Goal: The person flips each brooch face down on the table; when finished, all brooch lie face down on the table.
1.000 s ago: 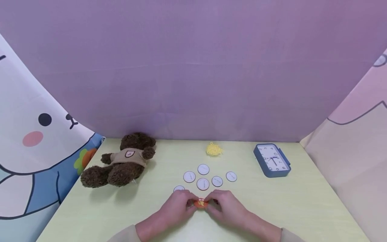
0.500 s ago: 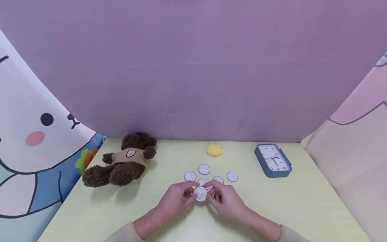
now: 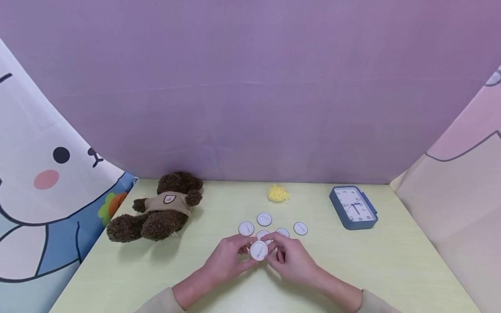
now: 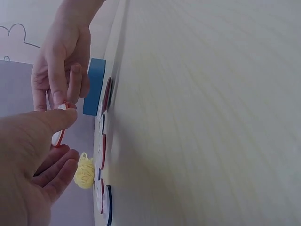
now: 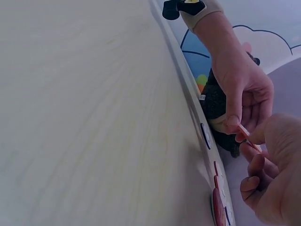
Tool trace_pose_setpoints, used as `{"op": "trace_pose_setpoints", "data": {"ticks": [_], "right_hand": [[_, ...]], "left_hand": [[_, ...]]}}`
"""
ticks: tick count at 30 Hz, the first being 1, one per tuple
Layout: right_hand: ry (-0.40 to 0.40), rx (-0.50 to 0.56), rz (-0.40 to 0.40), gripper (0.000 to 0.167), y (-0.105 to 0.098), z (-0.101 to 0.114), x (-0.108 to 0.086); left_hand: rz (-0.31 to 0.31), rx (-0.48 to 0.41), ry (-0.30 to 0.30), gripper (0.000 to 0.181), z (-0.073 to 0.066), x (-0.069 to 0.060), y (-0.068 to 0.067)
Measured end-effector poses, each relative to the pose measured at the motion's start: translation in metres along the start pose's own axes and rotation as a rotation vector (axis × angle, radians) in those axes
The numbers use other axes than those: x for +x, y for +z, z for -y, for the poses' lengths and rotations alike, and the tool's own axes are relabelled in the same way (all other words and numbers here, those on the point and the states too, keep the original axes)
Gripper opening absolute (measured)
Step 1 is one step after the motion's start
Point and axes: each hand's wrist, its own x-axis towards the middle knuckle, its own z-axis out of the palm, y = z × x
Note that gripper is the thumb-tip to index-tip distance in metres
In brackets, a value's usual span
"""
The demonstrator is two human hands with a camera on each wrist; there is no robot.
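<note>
Both hands hold one small round disc point(image 3: 258, 251) by its edges, above the table. Its white face, marked with faint handwriting, faces the head camera, and an orange-red rim shows in the left wrist view. My left hand point(image 3: 227, 258) pinches it between thumb and fingers from the left. From the right, my right hand point(image 3: 293, 258) pinches the opposite edge, seen also in the right wrist view. Just beyond the hands several similar white-topped discs lie flat, among them one disc point(image 3: 246, 228) at the left and another disc point(image 3: 300, 228) at the right; some are partly covered by fingers.
A brown teddy bear point(image 3: 168, 206) in a beige shirt lies at the left of the pale table point(image 3: 391, 269). A yellow yarn bundle point(image 3: 278, 194) sits at the back, and a blue clock point(image 3: 353, 208) lies at the right. A purple cloth point(image 3: 250, 108) hangs behind.
One second ago the held disc showed an orange-red face with a yellow figure; now its white face shows. Both hands have moved slightly away from the body and raised it.
</note>
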Motion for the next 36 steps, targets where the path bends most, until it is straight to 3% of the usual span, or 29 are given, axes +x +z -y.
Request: {"op": "trace_pose_setpoints", "data": {"ticks": [9,15,19,36], "right_hand": [[-0.004,-0.128,0.03,0.04,0.006,-0.002,-0.001],[0.027,-0.252,0.062,0.034,0.015,0.001,-0.002],[0.0,-0.327,0.076,0.033,0.018,0.004,-0.002],[-0.025,-0.487,0.079,0.034,0.025,0.007,-0.001]], "left_hand": [[0.068,0.101,-0.02,0.043,0.004,-0.001,0.001],[0.131,0.121,-0.053,0.041,0.006,0.0,0.003],[0.162,0.123,-0.071,0.042,0.007,0.001,0.004],[0.191,0.164,-0.082,0.04,0.008,0.0,0.009]]}}
